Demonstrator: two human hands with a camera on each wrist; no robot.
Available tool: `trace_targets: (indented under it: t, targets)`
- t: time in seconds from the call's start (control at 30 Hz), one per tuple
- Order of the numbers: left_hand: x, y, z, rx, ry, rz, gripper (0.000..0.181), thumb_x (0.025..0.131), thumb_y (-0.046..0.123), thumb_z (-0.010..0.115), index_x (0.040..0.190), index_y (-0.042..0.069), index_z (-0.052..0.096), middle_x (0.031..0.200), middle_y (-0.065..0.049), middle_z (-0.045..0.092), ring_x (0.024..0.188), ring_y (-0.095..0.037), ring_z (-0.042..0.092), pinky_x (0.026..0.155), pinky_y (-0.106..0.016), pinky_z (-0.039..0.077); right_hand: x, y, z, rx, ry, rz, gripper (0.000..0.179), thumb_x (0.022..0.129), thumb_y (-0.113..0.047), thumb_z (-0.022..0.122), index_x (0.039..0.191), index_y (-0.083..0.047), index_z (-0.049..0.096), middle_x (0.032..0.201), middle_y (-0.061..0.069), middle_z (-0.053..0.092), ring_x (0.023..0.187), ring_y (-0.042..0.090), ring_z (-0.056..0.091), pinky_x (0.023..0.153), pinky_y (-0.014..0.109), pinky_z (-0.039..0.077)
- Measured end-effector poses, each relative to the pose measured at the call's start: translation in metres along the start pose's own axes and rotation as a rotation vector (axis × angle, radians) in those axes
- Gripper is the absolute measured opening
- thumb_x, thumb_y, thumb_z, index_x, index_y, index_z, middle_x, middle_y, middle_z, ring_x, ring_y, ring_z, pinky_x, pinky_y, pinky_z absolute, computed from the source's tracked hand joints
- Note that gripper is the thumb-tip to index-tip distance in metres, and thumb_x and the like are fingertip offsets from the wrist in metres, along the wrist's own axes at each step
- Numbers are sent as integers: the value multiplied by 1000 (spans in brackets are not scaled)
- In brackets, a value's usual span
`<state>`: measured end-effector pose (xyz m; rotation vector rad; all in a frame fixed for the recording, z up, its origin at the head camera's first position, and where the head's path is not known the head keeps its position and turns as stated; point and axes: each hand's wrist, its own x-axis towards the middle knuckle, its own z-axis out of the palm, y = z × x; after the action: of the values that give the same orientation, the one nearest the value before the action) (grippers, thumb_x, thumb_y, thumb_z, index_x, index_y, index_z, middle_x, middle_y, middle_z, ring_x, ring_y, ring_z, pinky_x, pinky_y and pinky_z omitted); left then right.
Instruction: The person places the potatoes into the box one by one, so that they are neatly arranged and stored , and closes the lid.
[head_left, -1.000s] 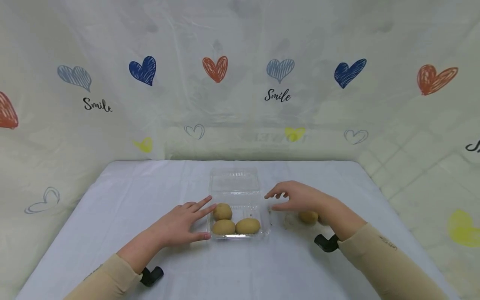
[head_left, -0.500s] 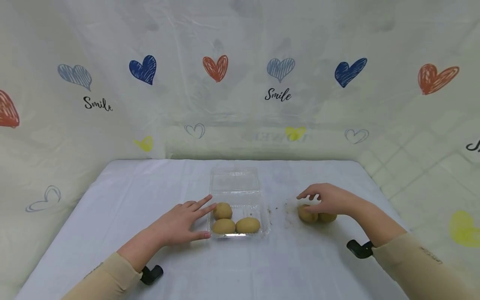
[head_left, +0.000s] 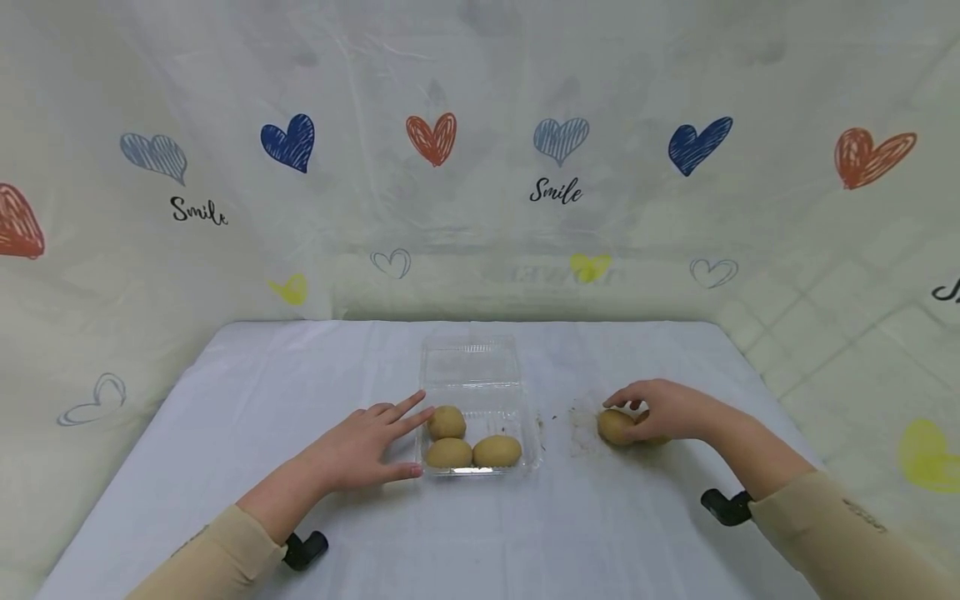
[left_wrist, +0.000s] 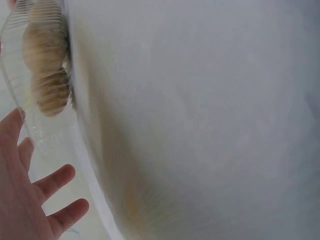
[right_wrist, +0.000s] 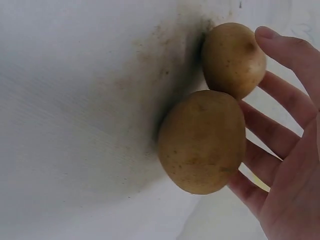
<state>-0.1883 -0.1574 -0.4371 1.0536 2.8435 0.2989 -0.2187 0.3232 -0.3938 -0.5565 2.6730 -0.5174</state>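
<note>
A clear plastic clamshell container [head_left: 528, 454] lies with its lid [head_left: 468, 362] folded back on the table. Inside are three potatoes: one at back left [head_left: 447, 422], one at front left [head_left: 449, 453] and one at front right [head_left: 497, 451]. My left hand [head_left: 360, 450] has its fingers spread, fingertips right at the container's left side. To the right, two potatoes sit side by side on the cloth. Around the left one [head_left: 613, 427] my right hand [head_left: 671, 408] curves its thumb and fingers. The other potato [right_wrist: 202, 142] lies under the palm side, partly hidden in the head view.
A white cloth [head_left: 480, 542] covers the table. Brown dirt crumbs [head_left: 581, 429] are scattered beside the loose potatoes. Behind the table hangs a pale sheet [head_left: 480, 75] printed with hearts. Each wrist wears a black camera [head_left: 726, 507].
My right hand has moved right from beside the container to the two loose potatoes, then lowered over the left one. The left hand has stayed in place.
</note>
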Motion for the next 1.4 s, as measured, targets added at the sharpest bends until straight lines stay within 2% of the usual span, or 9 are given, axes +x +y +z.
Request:
trace_targets:
  t: [0.17,0.4,0.8,1.07,1.23,1.4]
  targets:
    - [1,0,0,0,-7,-2,82,89,70,54,157,33,27,166,7,12,138,-24,40,102,-58,38,2,5,4,-42,-14,-15,49,82,-37,81,126,-19,68,115,-5,65,103,21,59,85,41,49]
    - [0,0,0,4,-16,-11,82,89,71,53,158,34,27,166,6,13,138,-25,39,102,-59,38,2,6,6,-23,-33,-3,52,82,-36,81,129,-18,65,114,-1,65,106,24,59,88,44,48]
    - [1,-1,3,2,10,-2,82,89,72,53,157,33,28,166,6,14,137,-27,41,100,-61,39,4,6,5,-49,2,-31,50,81,-36,81,127,-22,67,107,-5,65,98,17,61,84,40,50]
    - [1,1,0,4,2,2,81,90,70,53,157,31,30,166,6,13,136,-29,42,100,-60,40,2,-8,-5,-32,38,-38,51,82,-34,81,129,-23,66,109,-5,65,101,22,60,81,39,49]
    - [1,1,2,-7,17,-1,81,90,68,55,157,31,31,166,9,12,137,-28,42,101,-60,39,6,-16,-6,-68,62,-46,51,83,-35,80,131,-25,65,108,-9,65,97,18,57,80,38,46]
    - [0,2,0,-13,1,-6,81,90,69,55,157,31,30,166,7,13,137,-28,41,102,-60,38,13,-29,-4,-37,73,-65,50,84,-34,79,131,-24,65,110,-8,66,95,15,58,79,37,47]
